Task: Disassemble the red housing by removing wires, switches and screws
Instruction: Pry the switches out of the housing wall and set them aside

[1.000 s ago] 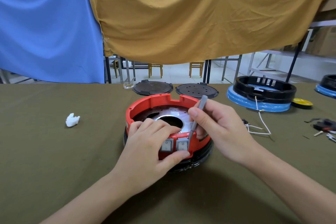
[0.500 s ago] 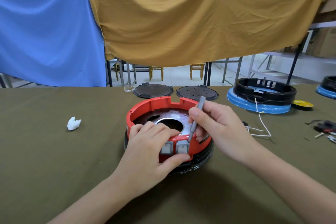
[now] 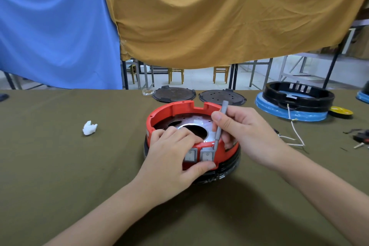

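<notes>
The round red housing (image 3: 169, 111) sits on a black base in the middle of the olive table. Two grey rocker switches (image 3: 207, 154) are set in its near wall. My left hand (image 3: 173, 158) grips that near wall, fingers over the rim and thumb under the switches. My right hand (image 3: 245, 136) holds a thin grey screwdriver (image 3: 219, 128) almost upright, its tip at the right edge of the right switch. A shiny metal plate with a round hole (image 3: 194, 129) shows inside the housing.
Two dark round plates (image 3: 173, 94) (image 3: 221, 97) lie behind the housing. A black ring on a blue base (image 3: 293, 104) stands at the right, with white wires (image 3: 295, 134) and small parts (image 3: 361, 138) nearby. A white crumpled scrap (image 3: 89, 128) lies at the left.
Both hands stay on the housing. The screwdriver tip has settled lower against the right switch's edge; the view has shifted slightly.
</notes>
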Action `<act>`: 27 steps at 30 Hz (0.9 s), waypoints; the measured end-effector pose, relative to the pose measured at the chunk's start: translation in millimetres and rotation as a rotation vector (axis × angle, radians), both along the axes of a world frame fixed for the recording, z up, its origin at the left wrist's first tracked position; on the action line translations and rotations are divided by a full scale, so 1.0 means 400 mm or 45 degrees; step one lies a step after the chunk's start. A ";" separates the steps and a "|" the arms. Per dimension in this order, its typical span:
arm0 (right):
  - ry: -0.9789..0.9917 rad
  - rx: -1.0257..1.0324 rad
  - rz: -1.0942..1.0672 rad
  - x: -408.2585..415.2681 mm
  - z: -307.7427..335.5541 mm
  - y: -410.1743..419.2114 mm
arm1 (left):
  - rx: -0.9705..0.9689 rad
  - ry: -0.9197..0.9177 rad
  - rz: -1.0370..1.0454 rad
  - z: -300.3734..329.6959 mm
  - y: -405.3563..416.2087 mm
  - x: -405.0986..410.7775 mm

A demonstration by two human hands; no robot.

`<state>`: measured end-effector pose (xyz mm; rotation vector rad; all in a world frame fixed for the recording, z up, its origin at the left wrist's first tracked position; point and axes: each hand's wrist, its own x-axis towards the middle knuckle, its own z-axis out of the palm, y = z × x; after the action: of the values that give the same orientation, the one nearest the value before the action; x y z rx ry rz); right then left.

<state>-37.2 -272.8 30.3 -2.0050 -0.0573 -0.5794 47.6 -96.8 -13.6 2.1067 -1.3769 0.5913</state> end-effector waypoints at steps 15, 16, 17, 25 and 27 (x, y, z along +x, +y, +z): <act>-0.281 0.186 -0.076 -0.020 -0.025 0.015 | 0.020 0.007 -0.014 0.007 0.003 0.004; -0.319 0.216 -0.073 -0.020 -0.024 0.018 | 0.014 0.014 -0.014 0.008 0.002 0.003; -0.340 0.188 -0.060 -0.022 -0.025 0.022 | 0.010 0.018 -0.011 0.010 0.001 0.002; -0.224 -0.329 -0.029 -0.028 -0.028 0.046 | 0.045 0.025 0.033 0.009 -0.006 0.003; -0.207 -0.421 -0.033 -0.027 -0.017 0.047 | 0.061 0.019 0.053 0.011 -0.007 0.002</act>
<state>-48.0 -254.0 23.5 -2.2754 -0.2398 -0.7899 48.2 -99.8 -9.3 2.1779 -1.3546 0.5635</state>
